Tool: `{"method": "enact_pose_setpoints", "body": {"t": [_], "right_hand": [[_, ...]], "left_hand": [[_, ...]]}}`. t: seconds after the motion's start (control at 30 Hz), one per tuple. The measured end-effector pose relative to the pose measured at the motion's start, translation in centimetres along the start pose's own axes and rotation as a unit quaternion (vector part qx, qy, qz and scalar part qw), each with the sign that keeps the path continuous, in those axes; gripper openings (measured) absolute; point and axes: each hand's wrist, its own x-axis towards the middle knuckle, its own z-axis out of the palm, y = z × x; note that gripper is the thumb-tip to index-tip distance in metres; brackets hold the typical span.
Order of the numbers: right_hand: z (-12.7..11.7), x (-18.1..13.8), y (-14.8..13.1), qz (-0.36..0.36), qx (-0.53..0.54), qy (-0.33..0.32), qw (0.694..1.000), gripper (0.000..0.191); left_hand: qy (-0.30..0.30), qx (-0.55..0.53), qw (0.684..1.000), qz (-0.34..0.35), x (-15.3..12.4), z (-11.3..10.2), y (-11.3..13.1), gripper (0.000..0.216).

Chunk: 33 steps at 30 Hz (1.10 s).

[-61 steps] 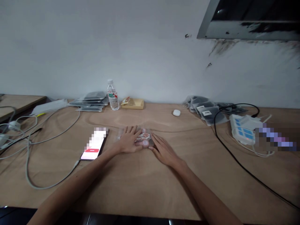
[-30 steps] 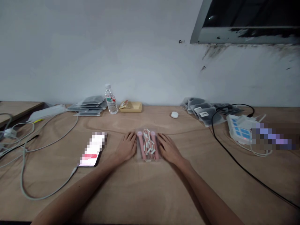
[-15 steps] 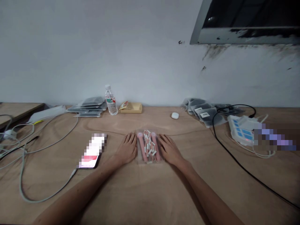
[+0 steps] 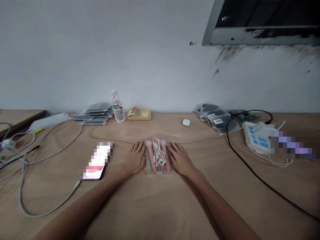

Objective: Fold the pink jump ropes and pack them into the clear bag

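- The clear pouch (image 4: 149, 168) lies flat on the bench (image 4: 150, 206), straight in front of the person, its long sides pointing away from the body.
- Through its film show two pink rods (image 4: 150, 156), one along each side, each with a round pale disc at the far end; a heap of small white-and-pink pieces (image 4: 159, 156) fills the space between them.
- The left hand (image 4: 135, 158) rests palm down at the pouch's left edge; the right hand (image 4: 181, 158) mirrors it at the right edge. Both are flat, fingers extended, apart from each other and gripping nothing. Whether the left one touches the film, I cannot tell; the right thumb side seems to meet it.
- The step in hand looks like a pause with the pouch laid squarely between the palms.
- Moving the pouch from here would call for fingertips under an edge or a pinch of the film; the loose pieces would probably slide if it tilted.
- Left of the left hand lies a lit phone (image 4: 98, 163) with a pale cable (image 4: 22, 193) plugged in.
- Farther back stand a water bottle (image 4: 117, 110) and a shallow tray (image 4: 143, 115), with a white case (image 4: 186, 122) to their right.
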Motion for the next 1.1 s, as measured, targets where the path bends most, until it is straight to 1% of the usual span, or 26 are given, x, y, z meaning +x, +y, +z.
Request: {"method": "enact_pose_setpoints", "body": {"t": [0.3, 0.6, 0.8, 0.93, 1.1], "right_hand": [[-0.09, 0.01, -0.03, 0.004, -0.001, -0.013, 1.000, 0.051], [-0.57, 0.13, -0.23, 0.001, 0.006, -0.019, 1.000, 0.051], [-0.20, 0.09, -0.02, 0.001, 0.001, -0.013, 1.000, 0.051], [0.01, 0.04, 0.07, -0.001, 0.004, -0.007, 1.000, 0.051], [-0.51, 0.05, -0.27, 0.003, 0.009, -0.014, 1.000, 0.049]], "left_hand": [[-0.011, 0.002, 1.000, -0.002, 0.05, -0.33, 0.19, 0.060], [0.002, -0.013, 1.000, -0.004, 0.01, -0.56, 0.21, 0.059], [0.001, -0.026, 1.000, -0.009, 0.01, -0.81, 0.20, 0.058], [0.008, -0.028, 0.999, -0.013, -0.05, -0.75, 0.21, 0.057], [0.009, -0.047, 0.999, -0.011, 0.05, -0.44, -0.18, 0.055]]}}
